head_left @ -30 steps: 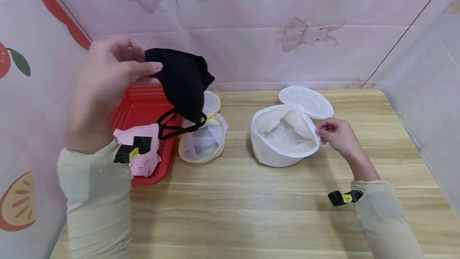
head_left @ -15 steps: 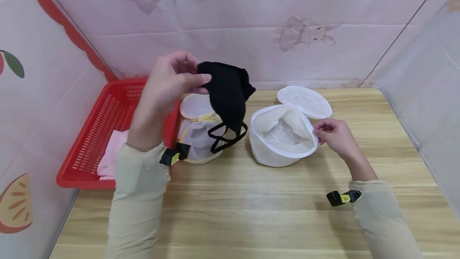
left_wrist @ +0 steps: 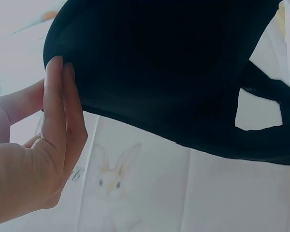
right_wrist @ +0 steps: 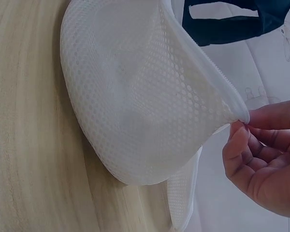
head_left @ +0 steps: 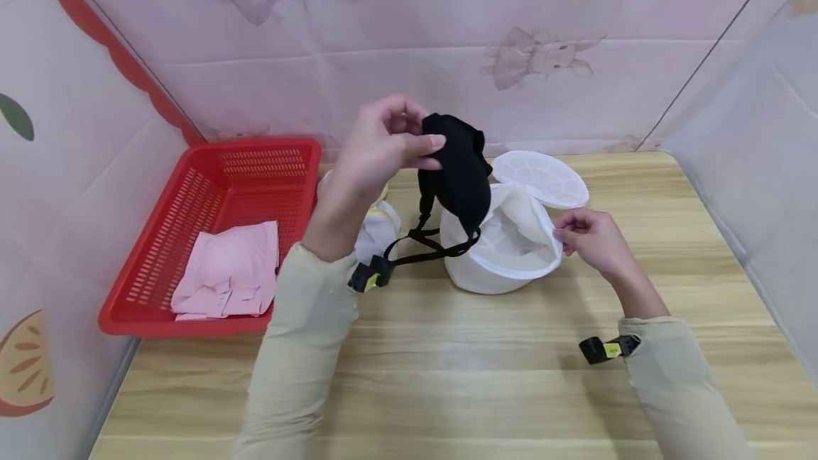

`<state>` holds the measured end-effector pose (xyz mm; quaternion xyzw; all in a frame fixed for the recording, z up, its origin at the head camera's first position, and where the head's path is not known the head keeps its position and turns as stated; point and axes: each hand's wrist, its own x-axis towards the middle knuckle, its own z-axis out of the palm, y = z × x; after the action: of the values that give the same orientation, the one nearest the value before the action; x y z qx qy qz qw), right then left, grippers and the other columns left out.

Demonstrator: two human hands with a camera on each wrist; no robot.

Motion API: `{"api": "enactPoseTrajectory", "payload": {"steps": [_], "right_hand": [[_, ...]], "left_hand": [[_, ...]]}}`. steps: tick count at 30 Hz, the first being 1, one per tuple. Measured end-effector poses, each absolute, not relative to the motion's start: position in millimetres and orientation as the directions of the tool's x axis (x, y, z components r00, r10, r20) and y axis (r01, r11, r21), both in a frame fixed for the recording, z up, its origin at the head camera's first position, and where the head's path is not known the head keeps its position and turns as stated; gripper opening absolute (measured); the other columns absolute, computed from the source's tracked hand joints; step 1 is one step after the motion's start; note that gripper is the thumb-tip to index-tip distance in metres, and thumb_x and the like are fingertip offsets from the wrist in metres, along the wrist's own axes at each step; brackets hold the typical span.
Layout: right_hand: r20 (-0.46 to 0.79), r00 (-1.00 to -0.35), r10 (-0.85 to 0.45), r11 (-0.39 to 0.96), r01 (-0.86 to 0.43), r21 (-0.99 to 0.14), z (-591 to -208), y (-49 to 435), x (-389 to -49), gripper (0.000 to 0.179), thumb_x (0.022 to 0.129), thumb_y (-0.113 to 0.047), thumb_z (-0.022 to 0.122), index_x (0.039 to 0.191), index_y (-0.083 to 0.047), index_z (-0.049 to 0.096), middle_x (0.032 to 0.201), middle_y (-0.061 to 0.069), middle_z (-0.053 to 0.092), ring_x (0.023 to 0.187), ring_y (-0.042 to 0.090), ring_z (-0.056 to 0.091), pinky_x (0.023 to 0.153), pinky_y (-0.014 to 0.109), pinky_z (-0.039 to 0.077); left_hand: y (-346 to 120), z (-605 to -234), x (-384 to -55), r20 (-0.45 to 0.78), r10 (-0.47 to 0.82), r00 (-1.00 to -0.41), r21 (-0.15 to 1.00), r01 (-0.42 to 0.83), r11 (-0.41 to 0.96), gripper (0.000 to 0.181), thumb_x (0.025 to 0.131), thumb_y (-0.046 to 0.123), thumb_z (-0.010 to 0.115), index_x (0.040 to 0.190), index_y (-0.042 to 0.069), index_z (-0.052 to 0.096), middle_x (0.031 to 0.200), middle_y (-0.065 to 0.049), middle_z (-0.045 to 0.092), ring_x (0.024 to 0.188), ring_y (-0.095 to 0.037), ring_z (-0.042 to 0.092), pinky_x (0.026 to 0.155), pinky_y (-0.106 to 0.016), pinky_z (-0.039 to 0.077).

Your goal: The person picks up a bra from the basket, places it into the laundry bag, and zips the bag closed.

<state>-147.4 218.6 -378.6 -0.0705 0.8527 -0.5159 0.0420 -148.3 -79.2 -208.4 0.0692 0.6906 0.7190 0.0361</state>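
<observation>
My left hand [head_left: 390,151] pinches the edge of a black bra [head_left: 459,172], thumb on one side and fingers on the other. The bra hangs folded, its cup over the near left rim of a white mesh laundry bag [head_left: 488,282] and its thin straps dangling lower. The left wrist view shows the black fabric [left_wrist: 159,72] filling much of the frame. With thumb and index finger my right hand [head_left: 594,240] pinches the bag's zippered rim [right_wrist: 239,108] on the right. The bag stands upright, its round lid [head_left: 543,177] folded back behind it.
A red plastic basket [head_left: 143,254] stands at the left with a folded pink bra [head_left: 233,272] inside. Between basket and white bag is a yellow-trimmed mesh bag [head_left: 378,229], partly hidden by my left arm. A rabbit-printed wall covering [head_left: 396,77] rises behind the wooden table [head_left: 486,375].
My left hand has carried the black bra rightward from above the red basket to the white mesh bag. My right hand has kept its pinch on the rim.
</observation>
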Motion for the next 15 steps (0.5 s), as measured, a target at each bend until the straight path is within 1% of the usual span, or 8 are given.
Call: {"api": "enactPoseTrajectory", "payload": {"steps": [4, 9, 15], "right_hand": [[0.000, -0.986, -0.167, 0.460, -0.078, -0.885, -378, 218, -148, 0.011, 0.085, 0.006, 0.057, 0.092, 0.015, 0.056, 0.074, 0.017, 0.058, 0.056, 0.008, 0.053, 0.049, 0.023, 0.049], [-0.014, -0.985, -0.170, 0.478, -0.070, -0.876, -377, 218, -148, 0.010, 0.086, 0.006, 0.056, 0.092, 0.014, 0.056, 0.074, 0.015, 0.058, 0.057, 0.009, 0.053, 0.051, 0.024, 0.049], [-0.007, -0.985, -0.172, 0.479, -0.077, -0.874, -375, 217, -146, 0.008, 0.085, 0.006, 0.056, 0.090, 0.013, 0.056, 0.072, 0.014, 0.057, 0.057, 0.009, 0.053, 0.051, 0.025, 0.049]], "left_hand": [[-67, -214, -153, 0.042, 0.167, -0.985, 0.995, 0.026, -0.093, 0.018, 0.076, -0.017, 0.062, 0.081, -0.003, 0.053, 0.072, -0.010, 0.048, 0.059, -0.016, 0.056, 0.060, -0.036, 0.055], [-54, -225, -156, 0.024, 0.192, -0.981, 0.992, -0.001, -0.129, 0.019, 0.075, -0.018, 0.061, 0.079, -0.003, 0.052, 0.071, -0.010, 0.050, 0.059, -0.016, 0.056, 0.060, -0.034, 0.055], [-46, -251, -163, -0.021, 0.193, -0.981, 0.991, -0.046, -0.124, 0.018, 0.077, -0.017, 0.061, 0.081, -0.002, 0.051, 0.069, -0.007, 0.048, 0.059, -0.015, 0.057, 0.061, -0.034, 0.055]]}}
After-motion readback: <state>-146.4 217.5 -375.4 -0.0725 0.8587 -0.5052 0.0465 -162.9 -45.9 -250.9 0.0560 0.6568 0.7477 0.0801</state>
